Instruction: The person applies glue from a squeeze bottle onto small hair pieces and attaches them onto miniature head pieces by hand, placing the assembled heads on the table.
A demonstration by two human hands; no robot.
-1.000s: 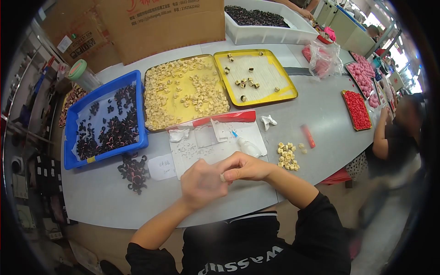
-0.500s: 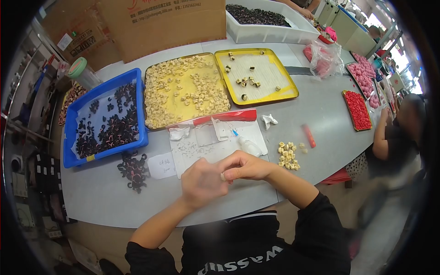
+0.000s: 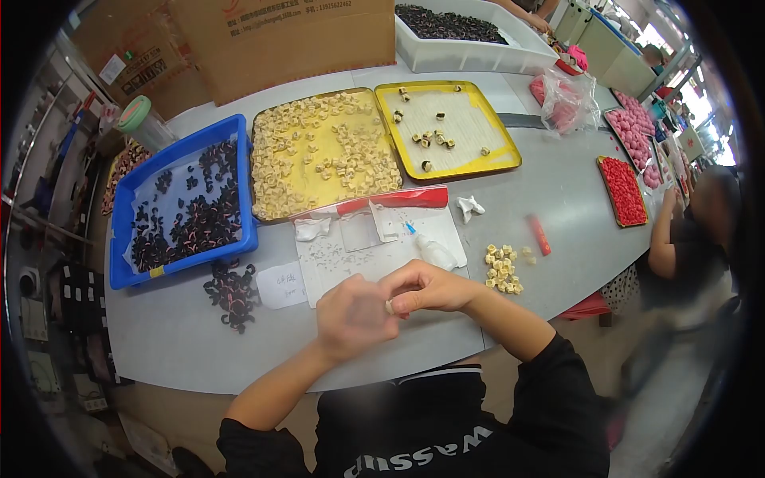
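Both hands meet over the near edge of a white sheet. My left hand (image 3: 351, 320) is curled closed, partly blurred by a smudge; what it grips is hidden. My right hand (image 3: 429, 288) pinches a small cream-coloured piece (image 3: 390, 307) against the left fingers. Just beyond lies a white squeeze bottle (image 3: 437, 253) with a blue tip, on the sheet (image 3: 331, 269) strewn with dark bits. A pile of cream cube-like pieces (image 3: 502, 269) sits right of my right hand. Black curved pieces with some pink (image 3: 231, 296) are heaped to the left, beside a paper note (image 3: 280, 285).
A blue tray (image 3: 249, 191) of black pieces, a yellow tray (image 3: 299, 159) of cream pieces and another yellow tray (image 3: 502, 163) with a few dark-and-cream pieces stand behind. A red tube (image 3: 539, 237) lies right. A co-worker (image 3: 693, 239) sits at far right near red pieces (image 3: 621, 191).
Both hands keep nearly the same pose, with the cream piece still between them. The view has shifted very slightly.
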